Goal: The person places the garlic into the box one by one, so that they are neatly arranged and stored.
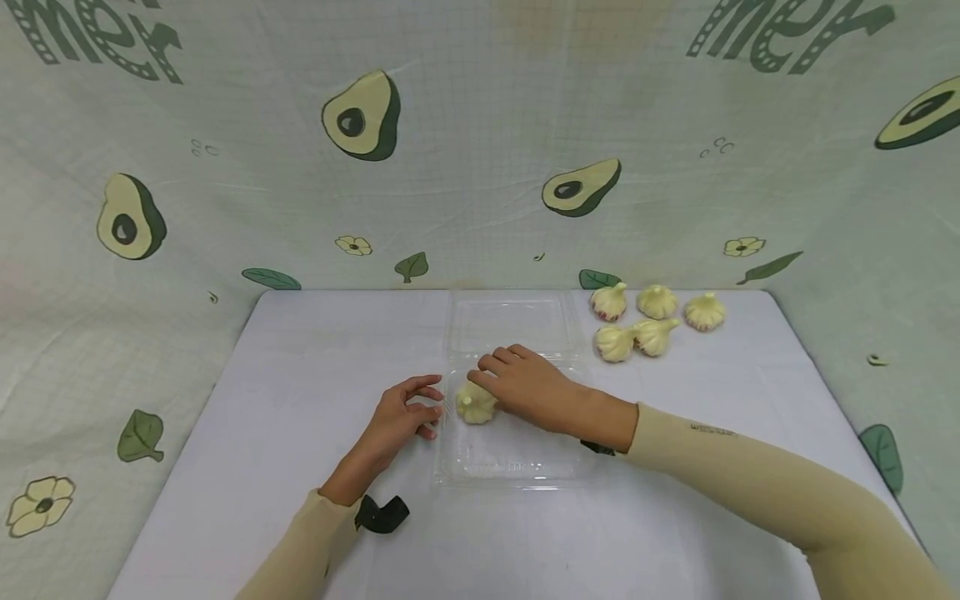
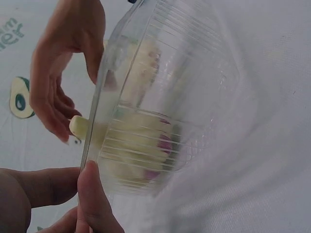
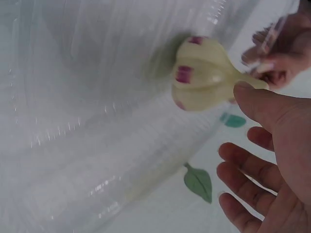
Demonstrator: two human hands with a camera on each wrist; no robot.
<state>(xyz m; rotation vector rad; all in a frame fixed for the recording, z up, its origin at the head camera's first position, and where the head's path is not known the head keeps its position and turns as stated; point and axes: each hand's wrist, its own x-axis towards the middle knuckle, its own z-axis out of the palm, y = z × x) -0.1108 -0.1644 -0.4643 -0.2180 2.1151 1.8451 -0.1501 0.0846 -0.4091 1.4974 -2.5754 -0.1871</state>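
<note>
A clear plastic clamshell box (image 1: 517, 467) lies opened out on the white table. My left hand (image 1: 408, 408) is at its left side, thumb and forefinger pinching the rim (image 2: 92, 131) in the left wrist view. Through the wall there, two garlic bulbs show inside: a nearer one (image 2: 136, 145) with purple patches and a farther one (image 2: 141, 73). From above, only one bulb (image 1: 476, 403) shows; my right hand (image 1: 525, 387) hides the other. In the right wrist view, my right thumb overlaps the stem of a bulb (image 3: 204, 77), its fingers spread apart below.
Several more garlic bulbs (image 1: 656, 302) stand in a group at the table's back right. The box's flat lid (image 1: 513, 321) reaches toward the back edge. A cloth printed with avocados (image 1: 585, 187) hangs behind and along the sides. Black wrist gear (image 1: 382, 515) sits by the left wrist.
</note>
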